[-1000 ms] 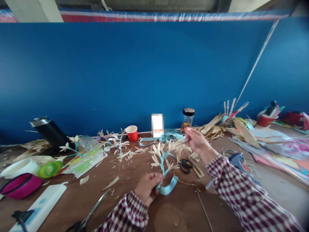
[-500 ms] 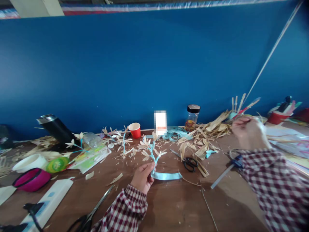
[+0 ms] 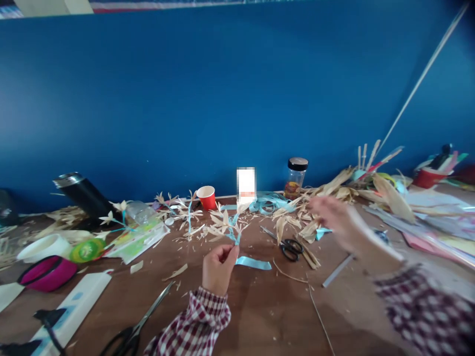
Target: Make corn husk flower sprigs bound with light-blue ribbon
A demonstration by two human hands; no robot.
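Near the middle, my left hand (image 3: 218, 267) pinches the stem of a husk flower spray (image 3: 233, 228), whose stem is wrapped in light blue ribbon. A loose tail of the blue ribbon (image 3: 254, 263) stretches rightward from my fingertips. My right hand (image 3: 339, 222) is in the air above the right part of the table, smeared by motion, so its fingers and anything in them cannot be made out. Behind it are dried husks (image 3: 334, 185). Black-handled scissors (image 3: 291, 249) lie between the two hands.
A second pair of scissors (image 3: 135, 331) and a power strip (image 3: 74, 311) lie at the front left. Behind stand a red paper cup (image 3: 208, 198), a lidded jar (image 3: 296, 178) and a tilted black flask (image 3: 85, 195). A blue partition (image 3: 222, 99) closes off the back.
My right hand has moved left and slightly down, towards the middle. My left hand still holds the flower spray and has turned a little; the ribbon tail has shifted slightly left.
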